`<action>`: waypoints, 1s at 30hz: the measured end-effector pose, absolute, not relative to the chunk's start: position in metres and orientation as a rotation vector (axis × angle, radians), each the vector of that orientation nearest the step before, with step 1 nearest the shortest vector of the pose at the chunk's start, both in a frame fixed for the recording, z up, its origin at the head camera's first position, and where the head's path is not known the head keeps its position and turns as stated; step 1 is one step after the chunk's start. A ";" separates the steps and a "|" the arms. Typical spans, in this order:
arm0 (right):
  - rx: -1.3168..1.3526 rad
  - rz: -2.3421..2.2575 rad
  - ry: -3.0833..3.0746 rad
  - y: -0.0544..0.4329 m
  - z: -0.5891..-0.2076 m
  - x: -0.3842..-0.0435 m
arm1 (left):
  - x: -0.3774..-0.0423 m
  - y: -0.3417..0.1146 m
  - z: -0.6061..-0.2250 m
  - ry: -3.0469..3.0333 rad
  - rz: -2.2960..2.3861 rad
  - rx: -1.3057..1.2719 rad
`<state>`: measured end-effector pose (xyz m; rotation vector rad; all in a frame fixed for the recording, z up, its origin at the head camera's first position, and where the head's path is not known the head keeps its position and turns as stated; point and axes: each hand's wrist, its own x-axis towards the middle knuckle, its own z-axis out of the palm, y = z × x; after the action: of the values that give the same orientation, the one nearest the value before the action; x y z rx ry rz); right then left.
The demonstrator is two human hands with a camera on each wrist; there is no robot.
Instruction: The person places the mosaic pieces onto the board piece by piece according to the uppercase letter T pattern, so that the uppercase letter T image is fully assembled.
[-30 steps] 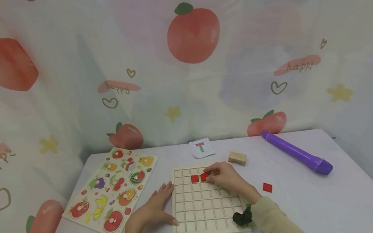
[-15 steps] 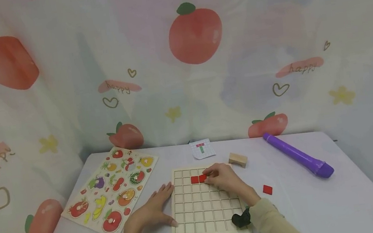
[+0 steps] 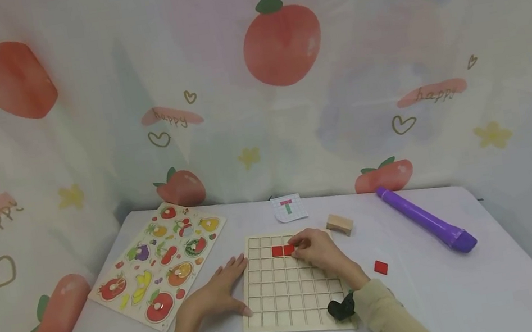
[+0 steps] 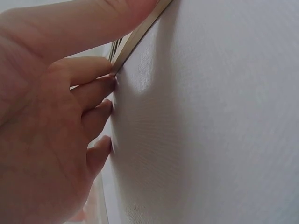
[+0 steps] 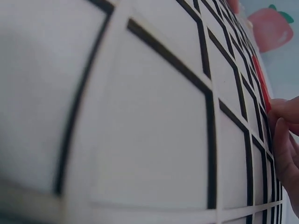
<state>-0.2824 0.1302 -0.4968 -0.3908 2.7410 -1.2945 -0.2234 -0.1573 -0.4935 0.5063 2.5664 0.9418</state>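
A wooden grid board (image 3: 282, 302) lies flat on the table, with two red square tiles in its upper rows. My right hand (image 3: 321, 252) pinches the right-hand red tile (image 3: 288, 249) with curled fingers at its right edge; the other red tile (image 3: 277, 251) sits directly beside it on the left. In the right wrist view, fingertips (image 5: 279, 109) meet the red edge low over the grid. Along the board's left edge rests my left hand (image 3: 217, 292), thumb and fingers spread. The left wrist view shows this hand (image 4: 51, 107) with fingertips at the table and the board's side.
A fruit puzzle board (image 3: 127, 307) lies at the left. Behind the grid are a pattern card (image 3: 298, 212) and a wooden block (image 3: 339, 224). A loose red tile (image 3: 381, 268) and a purple tube-shaped object (image 3: 423, 217) lie to the right.
The pinched red tile has shifted slightly left, closing the gap to the other tile. My left hand has stayed at the board's edge. The head view has tilted a little.
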 end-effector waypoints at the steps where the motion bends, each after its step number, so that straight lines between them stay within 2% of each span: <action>1: -0.384 -1.303 2.741 0.130 -0.496 -0.282 | -0.224 -0.157 -0.493 2.566 0.943 0.507; 14: -0.325 -1.381 2.730 0.147 -0.490 -0.270 | -0.224 -0.157 -0.493 2.555 0.951 0.520; 30: -0.252 -1.172 2.867 0.208 -0.477 -0.237 | -0.223 -0.156 -0.492 2.547 0.960 0.494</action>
<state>-0.2370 0.2081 -0.4768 -0.2520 2.8673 -1.1723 -0.2235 -0.1555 -0.4921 0.4944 2.5466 0.9600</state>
